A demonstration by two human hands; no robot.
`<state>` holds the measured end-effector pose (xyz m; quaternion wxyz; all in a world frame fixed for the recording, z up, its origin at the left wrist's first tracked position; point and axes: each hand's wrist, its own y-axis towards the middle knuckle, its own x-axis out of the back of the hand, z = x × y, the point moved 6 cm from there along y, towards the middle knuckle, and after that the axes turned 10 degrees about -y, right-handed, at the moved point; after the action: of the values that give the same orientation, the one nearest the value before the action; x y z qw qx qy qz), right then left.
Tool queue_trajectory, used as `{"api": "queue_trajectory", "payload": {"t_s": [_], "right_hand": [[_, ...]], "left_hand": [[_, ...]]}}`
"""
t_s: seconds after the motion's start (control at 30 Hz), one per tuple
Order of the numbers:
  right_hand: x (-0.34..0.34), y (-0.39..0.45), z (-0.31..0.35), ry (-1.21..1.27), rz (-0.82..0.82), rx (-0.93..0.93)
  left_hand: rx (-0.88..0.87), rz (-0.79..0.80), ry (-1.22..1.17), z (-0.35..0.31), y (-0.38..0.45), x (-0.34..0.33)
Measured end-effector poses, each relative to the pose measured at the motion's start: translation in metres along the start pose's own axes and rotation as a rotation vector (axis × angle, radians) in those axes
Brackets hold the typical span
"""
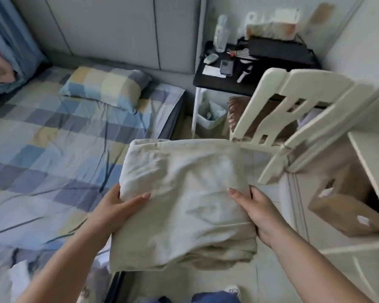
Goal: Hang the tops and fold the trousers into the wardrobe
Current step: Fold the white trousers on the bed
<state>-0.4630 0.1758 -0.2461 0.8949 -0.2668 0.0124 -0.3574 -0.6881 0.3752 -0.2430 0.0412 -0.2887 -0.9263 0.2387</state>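
A pair of pale beige trousers (182,193), folded into a thick rectangle, is held in the air over the floor beside the bed. My left hand (118,206) grips its left edge, thumb on top. My right hand (256,208) grips the right edge, thumb on top as well. The fingers of both hands are hidden beneath the cloth. At the right stands white shelving (372,162), blurred, which may be the wardrobe.
A bed (53,138) with a checked sheet and pillow (105,88) fills the left. A white chair (293,119) stands ahead on the right, a black bedside table (228,84) with small items behind it. A cardboard box (346,204) sits in the shelving. White cloth (18,278) lies at lower left.
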Motion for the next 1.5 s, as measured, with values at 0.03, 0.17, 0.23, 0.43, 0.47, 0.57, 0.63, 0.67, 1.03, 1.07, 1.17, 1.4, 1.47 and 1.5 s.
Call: {"api": "queue_trajectory", "payload": {"t_s": [0.03,0.17,0.23,0.43,0.47,0.57,0.63,0.67,1.03,1.07,1.17,1.4,1.47,1.5], "right_hand": [[0.035,-0.001,-0.005,0.028,-0.043,-0.01],[0.15,-0.003,-0.019,0.099,-0.211,-0.028],[0.186,-0.002,-0.025,0.115,-0.261,-0.036],[0.302,0.005,-0.042,0.211,-0.427,-0.086],[0.311,0.008,-0.044,0.216,-0.444,-0.092],[0.348,0.021,-0.048,0.242,-0.527,-0.107],[0.37,0.034,-0.049,0.265,-0.581,-0.116],[0.384,0.044,-0.05,0.274,-0.63,-0.126],[0.465,0.09,-0.041,0.502,-1.079,-0.2],[0.469,0.091,-0.041,0.501,-1.107,-0.212],[0.496,0.093,-0.054,0.448,-1.222,-0.281],[0.599,0.11,-0.08,0.29,-1.347,-0.37],[0.632,0.118,-0.088,0.286,-1.345,-0.364],[0.654,0.122,-0.093,0.276,-1.352,-0.352]], "left_hand": [[-0.001,0.055,0.009,-0.003,0.006,-0.037],[0.007,0.221,0.066,-0.01,0.024,-0.161],[0.012,0.276,0.071,-0.014,0.029,-0.204],[0.035,0.46,0.143,-0.026,0.064,-0.342],[0.026,0.482,0.154,-0.027,0.069,-0.355],[0.02,0.572,0.198,-0.034,0.099,-0.413],[0.023,0.637,0.228,-0.039,0.121,-0.45],[0.03,0.668,0.257,-0.041,0.137,-0.472],[0.002,1.102,0.521,-0.095,0.235,-0.698],[0.014,1.144,0.521,-0.093,0.237,-0.714],[0.096,1.215,0.553,-0.08,0.244,-0.766],[0.115,1.275,0.601,-0.036,0.248,-0.898],[0.099,1.261,0.628,-0.025,0.25,-0.937],[0.076,1.273,0.646,-0.019,0.253,-0.963]]}}
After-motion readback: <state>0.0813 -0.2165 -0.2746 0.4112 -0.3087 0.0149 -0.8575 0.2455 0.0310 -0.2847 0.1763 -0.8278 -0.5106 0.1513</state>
